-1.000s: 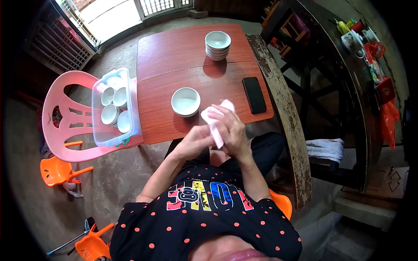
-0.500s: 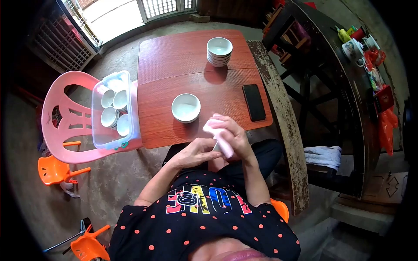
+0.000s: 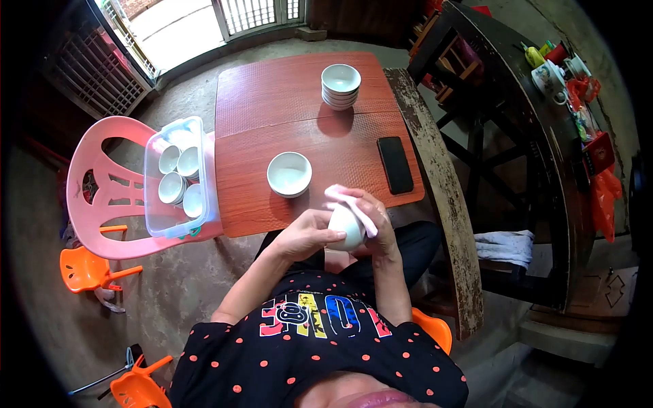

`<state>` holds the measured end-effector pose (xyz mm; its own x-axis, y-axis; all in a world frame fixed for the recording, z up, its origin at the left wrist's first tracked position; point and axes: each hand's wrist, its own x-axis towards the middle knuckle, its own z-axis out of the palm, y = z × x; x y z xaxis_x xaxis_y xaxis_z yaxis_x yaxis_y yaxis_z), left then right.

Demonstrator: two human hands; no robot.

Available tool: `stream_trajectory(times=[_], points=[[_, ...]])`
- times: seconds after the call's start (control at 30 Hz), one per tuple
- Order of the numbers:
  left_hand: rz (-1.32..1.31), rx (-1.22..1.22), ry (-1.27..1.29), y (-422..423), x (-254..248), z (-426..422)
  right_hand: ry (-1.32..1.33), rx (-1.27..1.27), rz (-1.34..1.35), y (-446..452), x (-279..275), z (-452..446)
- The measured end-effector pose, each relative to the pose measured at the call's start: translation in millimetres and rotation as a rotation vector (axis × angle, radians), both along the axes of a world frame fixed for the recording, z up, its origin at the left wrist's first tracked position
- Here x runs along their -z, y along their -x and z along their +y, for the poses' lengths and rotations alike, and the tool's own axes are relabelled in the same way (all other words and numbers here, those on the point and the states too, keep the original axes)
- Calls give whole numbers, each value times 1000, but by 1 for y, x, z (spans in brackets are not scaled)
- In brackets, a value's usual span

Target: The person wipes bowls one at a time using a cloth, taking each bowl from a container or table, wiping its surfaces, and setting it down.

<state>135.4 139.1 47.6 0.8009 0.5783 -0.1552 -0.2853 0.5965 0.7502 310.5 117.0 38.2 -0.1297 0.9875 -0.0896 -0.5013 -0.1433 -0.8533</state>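
Over my lap, just off the near edge of the table, a white bowl (image 3: 346, 228) is tilted between my two hands. My left hand (image 3: 309, 234) grips its side, thumb across the outer wall. My right hand (image 3: 378, 221) presses a pale pink cloth (image 3: 356, 204) against the bowl's rim and far side. A white bowl (image 3: 289, 175) stands upright on the table in front of my hands. Farther back is a stack of several white bowls (image 3: 341, 86).
A black phone (image 3: 395, 165) lies on the red-brown table (image 3: 265, 102) at the right. On a pink chair (image 3: 102, 197) at the left sits a clear plastic bin (image 3: 175, 224) holding several small bowls. A worn wooden bench (image 3: 445, 204) runs along the table's right side.
The bowl in my hands has turned, so its rounded outer wall now shows. The cloth has shifted up onto its far edge. The other bowls stay in place.
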Motion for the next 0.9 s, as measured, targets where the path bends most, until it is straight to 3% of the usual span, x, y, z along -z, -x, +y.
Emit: stream_trajectory(times=[0.1,0.17,0.23,0.27,0.33,0.4,0.43,0.47,0.57,0.63,0.73,0.83,0.9], points=[[23,-62,-87,-9,3,-2,134,129,523,7,16,4],[161,-62,-397,-18,1,-6,243,290,657,21,17,-5],[319,-27,-738,-18,-6,-7,346,223,766,17,35,-3],[297,-43,-769,-18,-3,-7,312,183,734,12,41,-2],[133,-35,-344,-12,-3,-1,242,105,668,1,49,-2],[-15,-55,48,-6,5,4,151,217,491,3,40,-1],[-115,-99,68,-7,7,5,104,269,399,4,33,-1],[-178,-180,136,-11,4,2,-246,291,5,12,11,-5],[-365,-326,327,-14,15,8,-406,530,-505,35,13,-15],[-480,-374,437,-15,13,9,-556,589,-826,38,5,-18],[-513,-379,570,-10,17,13,-555,580,-1369,32,21,-23],[-349,-261,384,-6,21,11,-705,413,-1569,11,-8,-11],[-165,-128,210,-5,31,7,-782,239,-1263,-1,-17,7]])
